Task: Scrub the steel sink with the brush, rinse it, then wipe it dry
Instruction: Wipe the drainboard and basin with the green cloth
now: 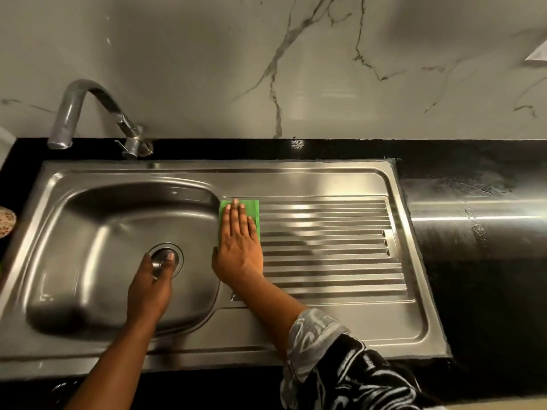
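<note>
Folded green cloth [253,213] pressed flat under straight fingers of right hand [238,247], at basin end of ribbed drainboard [325,250] of stainless steel sink [266,170], round metal drain plug [163,252] in basin pinched by left hand [149,288].

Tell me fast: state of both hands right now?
Left hand: pinching the plug at the drain.
Right hand: open, flat, pressing the cloth on the drainboard.
</note>
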